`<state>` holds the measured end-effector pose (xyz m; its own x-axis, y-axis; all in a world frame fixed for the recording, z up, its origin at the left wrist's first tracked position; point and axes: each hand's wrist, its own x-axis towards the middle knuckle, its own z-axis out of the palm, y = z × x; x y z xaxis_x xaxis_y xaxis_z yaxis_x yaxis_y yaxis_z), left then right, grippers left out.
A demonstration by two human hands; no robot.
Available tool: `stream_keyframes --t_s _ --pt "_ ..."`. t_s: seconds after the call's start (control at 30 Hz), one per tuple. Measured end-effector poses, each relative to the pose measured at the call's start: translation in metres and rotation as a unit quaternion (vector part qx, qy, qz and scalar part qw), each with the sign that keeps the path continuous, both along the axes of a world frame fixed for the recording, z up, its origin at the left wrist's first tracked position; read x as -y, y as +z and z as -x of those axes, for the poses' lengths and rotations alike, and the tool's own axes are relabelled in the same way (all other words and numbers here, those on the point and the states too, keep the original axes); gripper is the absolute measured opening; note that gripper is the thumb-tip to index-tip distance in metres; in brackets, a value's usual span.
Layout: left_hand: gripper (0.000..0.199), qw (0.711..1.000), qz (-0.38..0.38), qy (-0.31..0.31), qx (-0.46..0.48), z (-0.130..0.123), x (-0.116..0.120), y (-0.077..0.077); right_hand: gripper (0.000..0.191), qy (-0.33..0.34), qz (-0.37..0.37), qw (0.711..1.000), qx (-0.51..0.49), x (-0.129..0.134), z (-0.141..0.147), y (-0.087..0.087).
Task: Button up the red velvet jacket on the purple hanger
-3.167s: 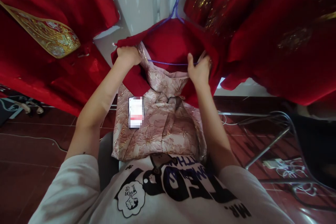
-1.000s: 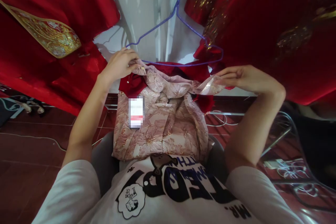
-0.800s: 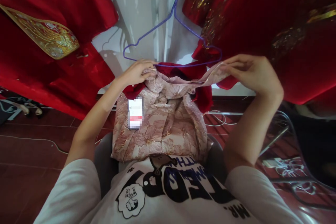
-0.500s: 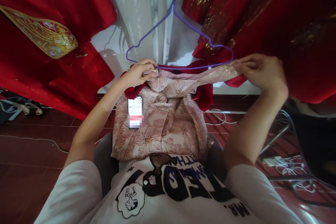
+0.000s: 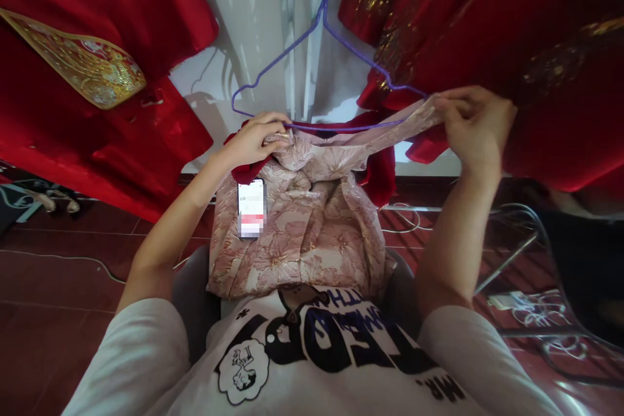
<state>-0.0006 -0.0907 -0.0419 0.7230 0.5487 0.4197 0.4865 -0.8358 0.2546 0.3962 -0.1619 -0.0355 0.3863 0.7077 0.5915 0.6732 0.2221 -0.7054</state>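
A pink garment with a gold floral pattern lies across my lap, its upper edge raised in front of me. My left hand grips a bunched part of that edge. At the right, my right hand pinches the end of a stretched strip of the same cloth. A purple hanger hangs behind the garment; the strip covers its lower right corner. Red cloth shows behind and under the pink fabric. A lit phone rests on the garment's left part.
Red garments with gold decoration hang at the left, and more red garments hang at the right. A black chair with a metal frame stands at the right. White cables lie on the tiled floor.
My right hand has moved up and a little to the left, lifting the cloth strip over the hanger's right corner. My left hand has stayed nearly where it was.
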Motion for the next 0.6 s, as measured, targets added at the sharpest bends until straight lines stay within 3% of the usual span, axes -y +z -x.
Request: stream_keyframes --t_s 0.13,0.23,0.37,0.47,0.6 --pt "0.011 1.000 0.020 -0.002 -0.001 0.000 0.000 0.001 0.018 -0.018 -0.052 0.998 0.029 -0.020 0.026 0.002" --pt "0.012 1.000 0.028 -0.005 -0.001 -0.002 0.001 0.001 0.016 0.031 -0.073 0.995 0.059 -0.037 0.043 0.004" --pt "0.013 0.999 0.031 0.006 0.014 -0.001 0.001 0.003 0.014 0.068 -0.046 0.993 0.083 -0.049 0.058 0.003" --pt "0.019 0.991 0.030 0.111 0.073 0.009 -0.005 0.005 0.010 0.068 -0.021 0.993 0.090 -0.052 0.058 0.002" --pt "0.030 0.941 0.022 0.282 0.185 0.037 -0.022 0.003 0.011 0.084 -0.023 0.992 0.091 -0.054 0.052 0.003"
